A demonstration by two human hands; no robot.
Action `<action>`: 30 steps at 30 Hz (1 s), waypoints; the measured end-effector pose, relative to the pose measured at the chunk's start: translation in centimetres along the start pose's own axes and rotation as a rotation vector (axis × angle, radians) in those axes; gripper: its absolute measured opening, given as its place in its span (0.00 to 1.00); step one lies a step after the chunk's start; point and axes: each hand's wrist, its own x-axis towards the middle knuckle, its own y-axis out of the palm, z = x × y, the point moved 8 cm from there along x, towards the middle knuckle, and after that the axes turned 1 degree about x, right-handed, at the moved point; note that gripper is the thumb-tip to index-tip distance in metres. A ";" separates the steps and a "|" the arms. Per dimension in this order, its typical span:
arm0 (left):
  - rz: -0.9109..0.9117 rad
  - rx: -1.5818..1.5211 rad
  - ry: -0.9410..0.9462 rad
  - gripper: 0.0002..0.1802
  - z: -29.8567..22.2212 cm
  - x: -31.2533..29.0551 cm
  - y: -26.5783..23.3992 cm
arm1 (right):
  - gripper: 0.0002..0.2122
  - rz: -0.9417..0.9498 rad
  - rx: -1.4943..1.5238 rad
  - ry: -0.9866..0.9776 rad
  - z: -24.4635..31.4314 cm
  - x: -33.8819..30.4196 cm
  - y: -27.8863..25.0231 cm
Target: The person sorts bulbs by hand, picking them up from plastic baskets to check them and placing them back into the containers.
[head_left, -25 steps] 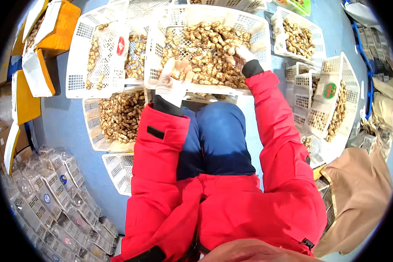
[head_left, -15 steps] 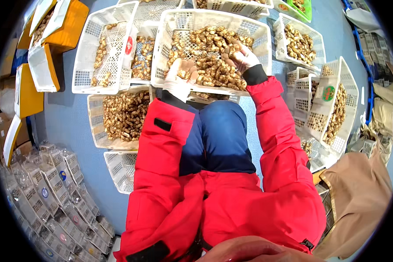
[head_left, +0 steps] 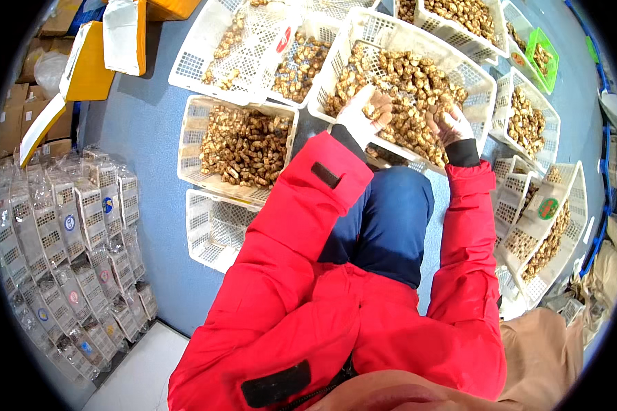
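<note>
A large white perforated crate (head_left: pixel 483 82) stands before my knees, holding many small knobbly brown-and-tan pieces (head_left: pixel 421 82) that look like root chunks. My left hand (head_left: pixel 360 120) is over the crate's near edge, palm up and cupped. What appears to be one tan piece shows between its thumb and fingers. My right hand (head_left: pixel 452 125) hangs over the near right part of the heap, its dark-smudged fingers bent and pressed together. Whatever sits between them is too small to make out. Both hands look pale, perhaps gloved, with black cuffs and red sleeves above.
A fuller crate (head_left: pixel 187 147) of pieces stands left, above another white crate (head_left: pixel 206 233). More crates (head_left: pixel 192 65) adjoin at the far left, others (head_left: pixel 552 140) at right. A green basket (head_left: pixel 536 41) is far right. Wrapped stacked baskets (head_left: pixel 68 226) and yellow-sided boxes (head_left: pixel 86 75) line the left.
The whole view has swung, so the crates now appear farther right. My right hand has come toward the crate's near edge. My left hand stays cupped near that edge.
</note>
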 end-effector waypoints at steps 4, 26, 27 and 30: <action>-0.067 0.005 -0.032 0.12 0.5 0.9 -0.7 | 0.21 -0.001 -0.011 -0.015 0.0 -0.2 0.6; -0.002 -0.065 -0.011 0.10 -0.2 0.6 -0.3 | 0.25 -0.091 -0.051 -0.043 -2.4 0.2 1.6; 0.004 -0.048 -0.014 0.10 -0.2 0.6 -0.2 | 0.24 -0.113 -0.023 -0.033 -2.3 0.2 1.8; -0.079 -0.004 -0.065 0.11 0.4 0.6 -0.2 | 0.24 -0.146 -0.007 -0.018 -2.2 0.2 1.8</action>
